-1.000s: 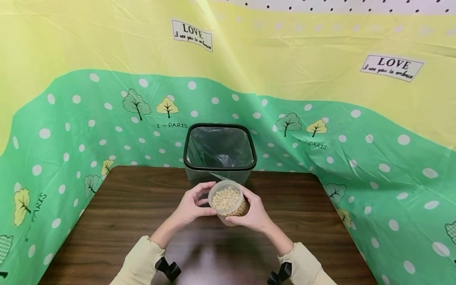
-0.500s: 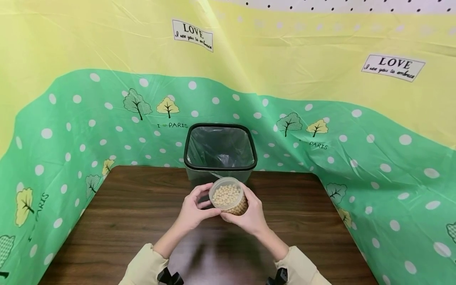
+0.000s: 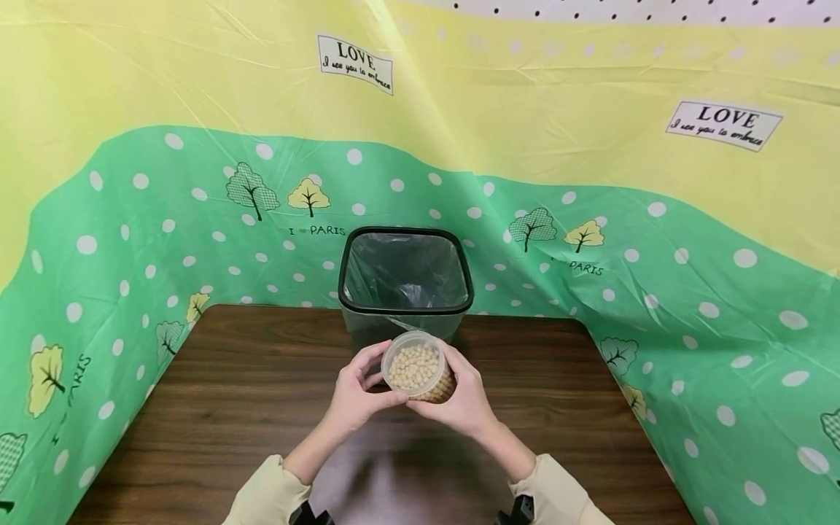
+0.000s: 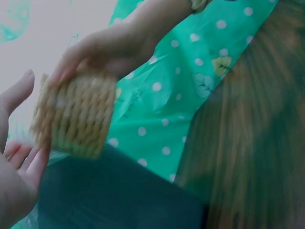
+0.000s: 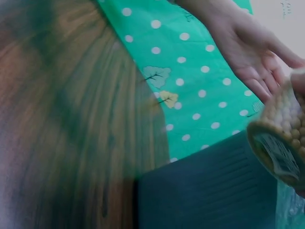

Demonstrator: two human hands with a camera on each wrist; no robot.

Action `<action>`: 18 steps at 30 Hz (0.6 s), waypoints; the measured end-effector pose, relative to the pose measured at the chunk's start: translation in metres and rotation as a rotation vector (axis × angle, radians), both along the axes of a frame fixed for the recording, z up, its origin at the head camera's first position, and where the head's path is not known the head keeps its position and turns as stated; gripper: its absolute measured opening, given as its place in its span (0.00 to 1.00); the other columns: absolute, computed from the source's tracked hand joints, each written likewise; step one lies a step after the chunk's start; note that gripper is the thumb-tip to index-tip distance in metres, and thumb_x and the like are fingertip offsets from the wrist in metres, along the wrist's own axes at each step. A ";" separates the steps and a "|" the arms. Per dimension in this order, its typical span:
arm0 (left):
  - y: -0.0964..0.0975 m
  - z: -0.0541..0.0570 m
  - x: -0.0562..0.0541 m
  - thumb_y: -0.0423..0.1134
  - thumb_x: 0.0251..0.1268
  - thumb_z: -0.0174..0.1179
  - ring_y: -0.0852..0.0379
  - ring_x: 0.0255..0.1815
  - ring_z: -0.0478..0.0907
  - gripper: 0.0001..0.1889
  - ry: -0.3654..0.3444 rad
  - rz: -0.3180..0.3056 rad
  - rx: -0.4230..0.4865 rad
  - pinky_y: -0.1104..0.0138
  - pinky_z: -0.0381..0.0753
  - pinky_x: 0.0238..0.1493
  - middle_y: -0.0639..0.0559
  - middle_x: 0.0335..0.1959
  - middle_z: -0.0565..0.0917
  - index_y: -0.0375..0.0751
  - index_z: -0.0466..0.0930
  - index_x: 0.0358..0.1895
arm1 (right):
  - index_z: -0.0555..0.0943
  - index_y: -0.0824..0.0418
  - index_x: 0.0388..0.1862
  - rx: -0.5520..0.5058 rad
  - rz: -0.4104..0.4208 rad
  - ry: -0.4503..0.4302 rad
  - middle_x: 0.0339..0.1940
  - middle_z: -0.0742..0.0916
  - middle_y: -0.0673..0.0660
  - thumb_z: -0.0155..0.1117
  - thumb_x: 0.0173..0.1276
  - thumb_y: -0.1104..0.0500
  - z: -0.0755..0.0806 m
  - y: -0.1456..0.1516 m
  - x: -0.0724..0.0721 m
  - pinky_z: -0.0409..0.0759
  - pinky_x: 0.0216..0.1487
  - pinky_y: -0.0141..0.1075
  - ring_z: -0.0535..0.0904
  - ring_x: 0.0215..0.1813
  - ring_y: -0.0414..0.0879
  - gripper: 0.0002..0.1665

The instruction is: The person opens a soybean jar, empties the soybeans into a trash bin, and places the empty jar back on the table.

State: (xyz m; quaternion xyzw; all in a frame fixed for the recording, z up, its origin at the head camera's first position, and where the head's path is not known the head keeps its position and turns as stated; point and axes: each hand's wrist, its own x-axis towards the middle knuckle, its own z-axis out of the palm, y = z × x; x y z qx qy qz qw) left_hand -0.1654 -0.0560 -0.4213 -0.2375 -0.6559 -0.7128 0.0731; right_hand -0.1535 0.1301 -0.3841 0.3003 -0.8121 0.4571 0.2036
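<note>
A clear round plastic jar is full of small beige balls that look like dried chickpeas. I hold it above the table, its translucent top tilted toward the head camera. My right hand grips the jar's side, fingers behind and thumb in front. At the top rim, the thumb and fingertips of my left hand span the left side. In the left wrist view, the balls show through the side of the jar. A label with a barcode is on the bottom of the jar in the right wrist view.
Just beyond the hands, a dark-rimmed bin with a clear plastic liner stands at the back of the brown wooden table. A green and yellow printed cloth hangs behind and along both sides.
The jar has shifted slightly, up and then back down a little. My right thumb has slid from low on the jar's side to nearer the left thumb.
</note>
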 end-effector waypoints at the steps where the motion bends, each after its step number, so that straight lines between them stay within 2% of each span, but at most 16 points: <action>1: 0.002 -0.001 0.001 0.24 0.38 0.70 0.58 0.57 0.70 0.37 -0.015 0.030 -0.007 0.67 0.76 0.50 0.36 0.57 0.71 0.29 0.67 0.59 | 0.68 0.73 0.57 0.000 -0.032 0.016 0.49 0.79 0.65 0.80 0.31 0.65 -0.001 -0.002 0.001 0.75 0.49 0.38 0.76 0.48 0.56 0.50; 3: 0.003 -0.001 0.002 0.24 0.39 0.70 0.58 0.57 0.69 0.36 -0.035 0.049 -0.005 0.67 0.75 0.50 0.37 0.57 0.71 0.30 0.67 0.59 | 0.69 0.72 0.57 -0.006 -0.064 0.018 0.49 0.79 0.65 0.80 0.31 0.64 -0.002 -0.002 0.001 0.75 0.49 0.38 0.76 0.49 0.56 0.50; 5: 0.001 -0.002 0.001 0.25 0.40 0.70 0.59 0.56 0.70 0.35 -0.041 0.021 0.024 0.67 0.76 0.49 0.37 0.57 0.71 0.29 0.67 0.58 | 0.69 0.71 0.57 -0.021 -0.037 -0.011 0.49 0.79 0.65 0.80 0.31 0.64 -0.004 0.000 -0.002 0.75 0.50 0.36 0.76 0.49 0.55 0.50; 9: -0.008 -0.001 -0.008 0.28 0.42 0.70 0.60 0.53 0.72 0.35 -0.004 -0.145 0.102 0.66 0.78 0.46 0.39 0.56 0.72 0.23 0.65 0.57 | 0.68 0.66 0.61 -0.012 0.099 -0.097 0.52 0.79 0.61 0.81 0.32 0.63 -0.011 0.013 -0.015 0.73 0.51 0.36 0.76 0.51 0.50 0.52; 11: -0.012 -0.001 -0.013 0.30 0.44 0.70 0.59 0.54 0.72 0.36 0.036 -0.226 0.102 0.65 0.78 0.46 0.41 0.56 0.71 0.21 0.62 0.58 | 0.67 0.62 0.62 0.004 0.163 -0.139 0.53 0.79 0.58 0.81 0.32 0.61 -0.017 0.019 -0.023 0.73 0.52 0.36 0.75 0.52 0.47 0.53; 13: -0.013 -0.001 -0.016 0.32 0.44 0.70 0.58 0.56 0.71 0.38 0.063 -0.264 0.081 0.65 0.78 0.47 0.42 0.58 0.70 0.21 0.61 0.59 | 0.67 0.58 0.63 0.022 0.186 -0.160 0.54 0.79 0.54 0.81 0.32 0.59 -0.024 0.023 -0.028 0.73 0.53 0.37 0.74 0.53 0.46 0.54; 15: -0.012 -0.002 -0.015 0.31 0.43 0.70 0.59 0.57 0.70 0.38 0.068 -0.237 0.064 0.66 0.77 0.48 0.38 0.58 0.70 0.22 0.62 0.59 | 0.66 0.58 0.64 0.029 0.179 -0.147 0.55 0.78 0.54 0.81 0.34 0.57 -0.026 0.022 -0.029 0.73 0.53 0.38 0.74 0.53 0.46 0.54; 18: -0.004 -0.003 -0.010 0.27 0.40 0.71 0.60 0.55 0.71 0.36 0.026 -0.113 0.057 0.67 0.77 0.48 0.33 0.57 0.70 0.24 0.65 0.58 | 0.67 0.63 0.62 0.044 0.096 -0.074 0.53 0.78 0.59 0.81 0.33 0.58 -0.021 0.016 -0.023 0.74 0.51 0.42 0.75 0.52 0.51 0.53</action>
